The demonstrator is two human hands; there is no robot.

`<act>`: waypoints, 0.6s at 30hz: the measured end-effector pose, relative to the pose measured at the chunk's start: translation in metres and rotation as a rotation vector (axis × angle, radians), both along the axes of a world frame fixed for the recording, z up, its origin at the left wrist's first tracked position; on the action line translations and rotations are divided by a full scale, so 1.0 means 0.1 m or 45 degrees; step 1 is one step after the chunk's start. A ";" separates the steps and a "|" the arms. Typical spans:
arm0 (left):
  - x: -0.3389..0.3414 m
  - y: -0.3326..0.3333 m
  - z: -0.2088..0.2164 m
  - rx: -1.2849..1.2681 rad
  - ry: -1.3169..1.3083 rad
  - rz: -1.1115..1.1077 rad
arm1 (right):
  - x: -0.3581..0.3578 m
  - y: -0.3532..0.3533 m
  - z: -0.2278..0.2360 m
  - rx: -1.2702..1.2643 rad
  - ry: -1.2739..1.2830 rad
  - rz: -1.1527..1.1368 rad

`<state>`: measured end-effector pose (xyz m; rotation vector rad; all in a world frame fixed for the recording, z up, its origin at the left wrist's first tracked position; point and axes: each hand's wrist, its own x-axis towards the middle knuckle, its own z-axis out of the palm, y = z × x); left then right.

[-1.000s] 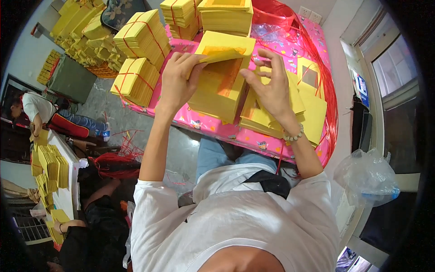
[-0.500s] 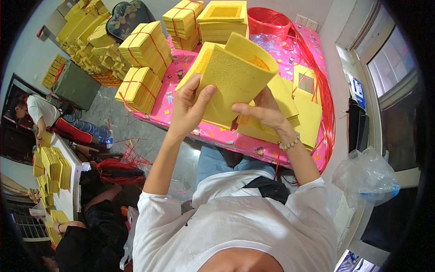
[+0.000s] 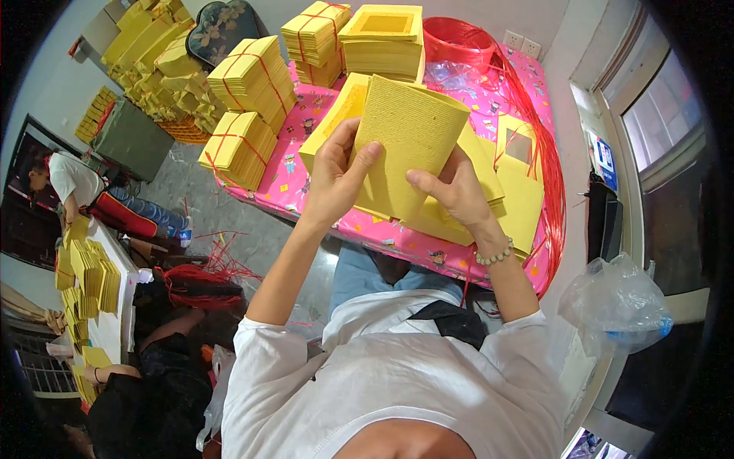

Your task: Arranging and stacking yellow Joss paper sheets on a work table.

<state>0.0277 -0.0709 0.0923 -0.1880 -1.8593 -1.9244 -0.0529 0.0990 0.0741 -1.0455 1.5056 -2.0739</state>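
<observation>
A sheaf of rough yellow paper (image 3: 409, 141) is held upright and bent over in a loose curve above the pink-covered table (image 3: 271, 187). My left hand (image 3: 336, 172) grips its left edge, thumb on the near face and fingers behind. On the lower right edge, my right hand (image 3: 459, 191) closes with its thumb in front; its other fingers are partly hidden by the paper. Behind the sheaf lies a yellow stack with an orange patch (image 3: 329, 126). More flat yellow sheets (image 3: 524, 203) lie to the right, beneath my right hand.
Yellow bundles tied with red string (image 3: 248, 76) stand at the table's left and back. A red basin (image 3: 459, 42) and long red strings (image 3: 547, 168) occupy the right side. At left, two people work by a white table (image 3: 115, 321). A clear plastic bag (image 3: 615, 302) hangs right.
The curved sheaf has closed up, its upper fold dropping lower and flatter. Both hands have shifted slightly right and kept their grip.
</observation>
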 end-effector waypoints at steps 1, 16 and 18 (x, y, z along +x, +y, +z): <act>0.00 0.00 0.00 0.040 -0.025 -0.018 | 0.01 0.00 0.02 0.024 -0.020 -0.006; -0.02 0.15 -0.08 0.130 -0.055 -0.035 | 0.06 0.05 0.04 -0.004 -0.090 -0.091; -0.03 0.11 -0.04 0.147 -0.128 -0.066 | 0.05 0.05 0.03 0.014 -0.063 -0.128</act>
